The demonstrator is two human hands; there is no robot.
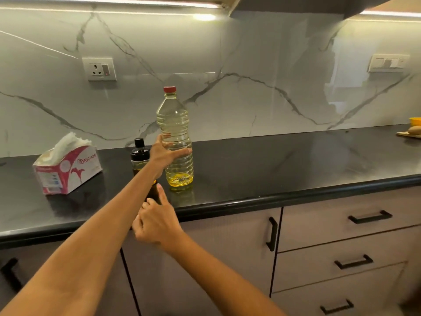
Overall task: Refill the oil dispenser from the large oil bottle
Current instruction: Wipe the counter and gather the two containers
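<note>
The large clear oil bottle (176,133) with a red cap stands upright on the black counter (273,160), with a little yellow oil at its bottom. My left hand (163,152) grips its middle, thumb across the front. Just left of it, touching my wrist, stands the small oil dispenser (139,156), which has a black cap and dark top. My right hand (156,222) is near the counter's front edge. Its index finger is stretched up along a small dark object (153,192) and its other fingers are curled against it. My left forearm partly hides that object.
A pink and white tissue box (67,169) sits on the counter to the left. A cutting board with an egg and a yellow bowl (413,131) lies at the far right. Drawers with black handles (370,216) are below the counter. A marble wall with a socket (99,69) is behind.
</note>
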